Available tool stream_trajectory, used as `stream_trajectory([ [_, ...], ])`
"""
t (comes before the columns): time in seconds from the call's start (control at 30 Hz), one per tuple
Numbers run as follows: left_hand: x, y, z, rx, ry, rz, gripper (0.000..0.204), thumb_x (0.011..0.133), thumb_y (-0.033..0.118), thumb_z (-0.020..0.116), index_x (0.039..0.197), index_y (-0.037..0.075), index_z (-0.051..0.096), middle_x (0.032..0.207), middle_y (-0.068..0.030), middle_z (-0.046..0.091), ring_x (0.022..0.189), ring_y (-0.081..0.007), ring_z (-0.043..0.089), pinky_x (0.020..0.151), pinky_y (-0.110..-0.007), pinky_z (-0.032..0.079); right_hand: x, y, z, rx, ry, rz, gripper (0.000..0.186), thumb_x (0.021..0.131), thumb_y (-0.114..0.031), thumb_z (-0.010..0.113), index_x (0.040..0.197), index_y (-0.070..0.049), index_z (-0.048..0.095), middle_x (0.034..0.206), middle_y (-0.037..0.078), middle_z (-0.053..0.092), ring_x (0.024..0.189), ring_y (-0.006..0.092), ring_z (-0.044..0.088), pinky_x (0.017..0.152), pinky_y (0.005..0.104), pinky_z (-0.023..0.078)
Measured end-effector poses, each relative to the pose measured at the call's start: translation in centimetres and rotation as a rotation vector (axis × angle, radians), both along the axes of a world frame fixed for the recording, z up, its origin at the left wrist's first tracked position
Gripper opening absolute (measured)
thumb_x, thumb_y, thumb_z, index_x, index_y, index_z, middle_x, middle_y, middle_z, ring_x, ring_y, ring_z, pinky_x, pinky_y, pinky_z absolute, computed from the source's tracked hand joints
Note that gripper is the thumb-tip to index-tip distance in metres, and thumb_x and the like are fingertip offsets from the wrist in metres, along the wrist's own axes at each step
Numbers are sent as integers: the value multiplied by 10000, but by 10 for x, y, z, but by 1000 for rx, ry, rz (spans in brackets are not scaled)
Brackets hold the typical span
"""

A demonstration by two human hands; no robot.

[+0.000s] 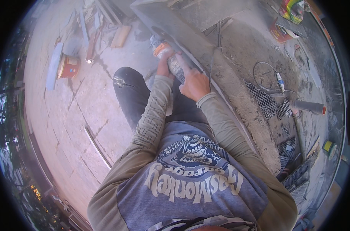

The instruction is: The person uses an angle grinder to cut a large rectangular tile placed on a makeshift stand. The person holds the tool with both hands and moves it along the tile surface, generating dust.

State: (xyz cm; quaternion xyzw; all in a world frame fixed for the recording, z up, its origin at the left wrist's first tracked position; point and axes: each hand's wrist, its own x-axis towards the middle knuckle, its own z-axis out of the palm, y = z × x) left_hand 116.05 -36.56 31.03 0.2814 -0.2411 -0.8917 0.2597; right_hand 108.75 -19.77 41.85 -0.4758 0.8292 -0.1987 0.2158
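Note:
A dusty angle grinder [176, 70] with an orange section near its head is in both my hands, in front of my knees. My left hand [164, 64] wraps the tool close to its orange part. Behind it, my right hand [195, 83] grips the body, with a finger stretched along it. The grinder's head touches or lies very near a long grey slab edge [171, 23]; haze and dust hide the exact contact. A dark cable [212, 65] hangs by the slab, right of my right hand.
At left stand a red bucket [69, 67] and a leaning pale board [54, 65]. Wood strips [94, 38] lie beyond. Right of the rough ledge [246, 96] are black perforated mats [264, 101], a grey pipe [309, 107], a looped cable [255, 67] and another bucket [280, 31].

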Motion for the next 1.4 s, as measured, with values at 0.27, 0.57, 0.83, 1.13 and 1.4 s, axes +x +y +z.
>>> stream_trajectory([
  [0.27, -4, 16, 7, 9, -28, 50, 503, 1021, 327, 640, 1370, -18, 526, 1175, -207, 759, 964, -325, 744, 843, -469, 662, -5, 10, -1, -7, 12, 17, 1140, 786, -114, 795, 1746, -347, 227, 1000, 252, 746, 917, 438, 771, 816, 529, 621],
  [0.57, -7, -5, -6, 7, 27, 42, 440, 1023, 299, 662, 1317, -9, 551, 1116, -201, 761, 915, -312, 759, 837, -454, 659, -7, -6, -6, 14, 5, 20, 1170, 790, -131, 811, 1752, -363, 189, 1023, 252, 755, 933, 444, 773, 833, 528, 625],
  [0.83, -14, -19, -12, 18, 28, 88, 385, 1016, 299, 652, 1280, 31, 572, 1050, -174, 753, 887, -297, 763, 800, -448, 663, -11, -22, -14, 20, 15, 18, 1162, 811, -147, 798, 1754, -386, 163, 1064, 256, 764, 993, 441, 770, 883, 543, 614],
  [1.13, -9, -15, -1, 40, -27, 1, 323, 978, 230, 727, 1207, 34, 609, 1067, -162, 751, 965, -322, 748, 891, -501, 637, -4, -13, -7, -4, 67, -11, 1033, 832, -120, 763, 1731, -330, 298, 1072, 252, 747, 961, 439, 773, 844, 530, 623],
  [1.4, -13, -20, 42, 6, 93, 141, 290, 929, 203, 681, 1109, -22, 647, 1027, -183, 733, 962, -348, 735, 913, -484, 626, -18, -5, 25, -251, 74, 49, 939, 864, -208, 795, 1705, -258, 379, 1092, 259, 744, 943, 454, 764, 838, 528, 616],
])
